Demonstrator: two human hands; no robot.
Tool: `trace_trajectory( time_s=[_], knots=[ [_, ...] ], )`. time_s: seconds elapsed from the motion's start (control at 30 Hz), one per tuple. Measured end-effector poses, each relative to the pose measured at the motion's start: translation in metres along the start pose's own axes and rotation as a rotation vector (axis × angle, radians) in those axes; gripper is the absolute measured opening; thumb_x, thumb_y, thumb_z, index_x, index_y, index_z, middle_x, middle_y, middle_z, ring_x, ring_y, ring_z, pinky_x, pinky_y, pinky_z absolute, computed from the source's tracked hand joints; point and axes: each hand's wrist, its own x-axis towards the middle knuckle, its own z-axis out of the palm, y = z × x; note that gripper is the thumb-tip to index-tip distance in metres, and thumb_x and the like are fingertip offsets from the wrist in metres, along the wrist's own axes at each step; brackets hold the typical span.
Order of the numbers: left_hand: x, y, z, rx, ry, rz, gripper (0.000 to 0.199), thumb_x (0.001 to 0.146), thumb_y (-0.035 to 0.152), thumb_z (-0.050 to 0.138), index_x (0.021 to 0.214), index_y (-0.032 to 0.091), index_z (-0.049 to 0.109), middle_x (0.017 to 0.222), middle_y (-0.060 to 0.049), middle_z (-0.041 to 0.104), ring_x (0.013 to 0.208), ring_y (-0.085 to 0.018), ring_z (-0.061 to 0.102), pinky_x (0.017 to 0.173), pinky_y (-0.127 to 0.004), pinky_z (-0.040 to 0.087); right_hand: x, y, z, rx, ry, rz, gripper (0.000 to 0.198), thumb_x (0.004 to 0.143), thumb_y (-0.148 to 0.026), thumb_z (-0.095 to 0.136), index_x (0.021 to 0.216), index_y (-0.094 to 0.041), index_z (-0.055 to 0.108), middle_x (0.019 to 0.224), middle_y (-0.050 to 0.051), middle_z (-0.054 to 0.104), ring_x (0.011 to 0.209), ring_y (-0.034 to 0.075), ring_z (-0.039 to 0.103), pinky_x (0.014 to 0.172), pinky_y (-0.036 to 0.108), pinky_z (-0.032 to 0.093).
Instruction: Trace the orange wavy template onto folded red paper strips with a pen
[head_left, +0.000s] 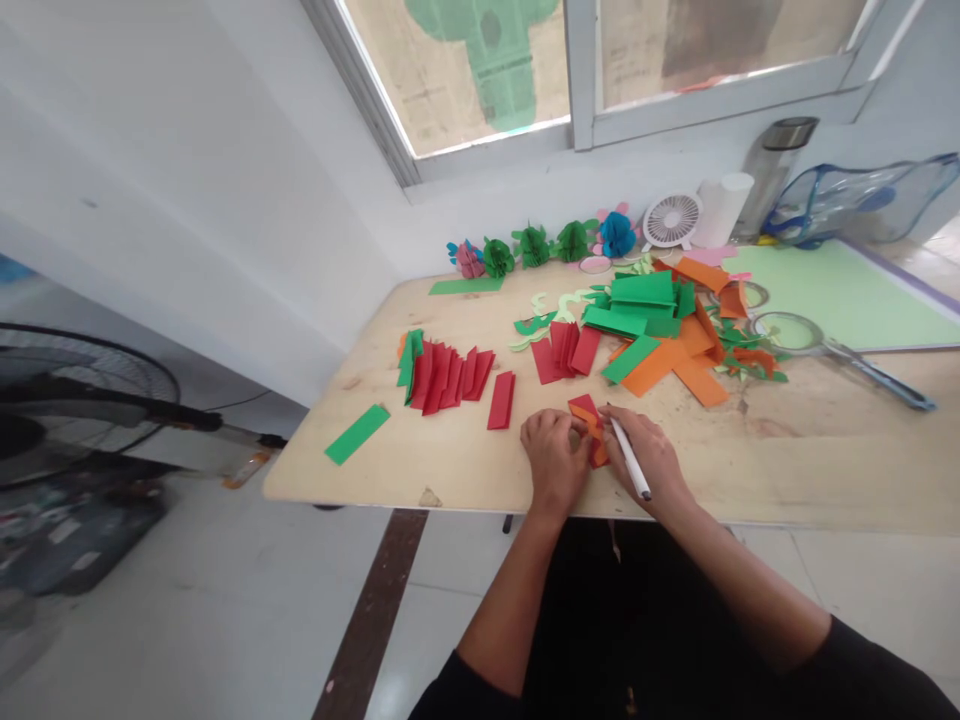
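Observation:
At the table's front edge, my left hand point(557, 458) curls over a folded red paper strip with an orange piece point(586, 410) on top, thumb and fingers pressing its left side. My right hand point(646, 455) grips a white pen point(631, 460), its tip end at the right side of the same paper. The palm side of both hands is hidden. Just left of my left hand lies a single folded red paper strip point(501, 401). Farther left stands a row of folded red strips point(450, 378) with green ones at its end.
Behind my hands lie more red strips point(564, 352), a pile of green strips point(643, 292) and orange paper point(679, 365). Scissors point(877, 372) and a light green sheet point(832, 290) are at right. Paper flowers point(532, 246), a small fan point(672, 220) and a bottle point(772, 180) line the wall.

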Motion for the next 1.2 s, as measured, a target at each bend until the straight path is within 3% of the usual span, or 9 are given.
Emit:
trace_trajectory(
  time_s=[0.37, 0.9, 1.2],
  knots=[
    [-0.0044, -0.0005, 0.0030, 0.006, 0.073, 0.008, 0.013, 0.078, 0.023, 0.069, 0.090, 0.021, 0.064, 0.095, -0.006, 0.062, 0.100, -0.026, 0.053, 0.094, -0.045, 0.040, 0.0006, 0.0000, -0.0006, 0.010, -0.025, -0.020, 0.031, 0.086, -0.025, 0.048, 0.115, -0.023, 0.060, 0.103, 0.009, 0.072, 0.093, 0.026, 0.065, 0.083, 0.041, 0.050],
    [-0.0029, -0.0072, 0.0034, -0.011, 0.025, 0.016, 0.007, 0.081, 0.027, 0.068, 0.086, 0.021, 0.067, 0.092, -0.003, 0.061, 0.098, -0.022, 0.055, 0.094, -0.041, 0.042, -0.0040, 0.0024, 0.0028, -0.005, -0.085, -0.042, 0.034, 0.086, -0.021, 0.049, 0.119, -0.021, 0.059, 0.100, 0.010, 0.071, 0.087, 0.025, 0.062, 0.078, 0.038, 0.043],
    [-0.0035, -0.0050, 0.0032, -0.002, 0.047, 0.036, 0.008, 0.079, 0.025, 0.070, 0.085, 0.022, 0.067, 0.092, -0.003, 0.064, 0.100, -0.023, 0.056, 0.094, -0.041, 0.041, -0.0028, 0.0050, 0.0024, 0.006, 0.002, -0.034, 0.036, 0.085, -0.024, 0.047, 0.120, -0.020, 0.057, 0.105, 0.011, 0.071, 0.094, 0.026, 0.064, 0.081, 0.039, 0.049]
  ],
)
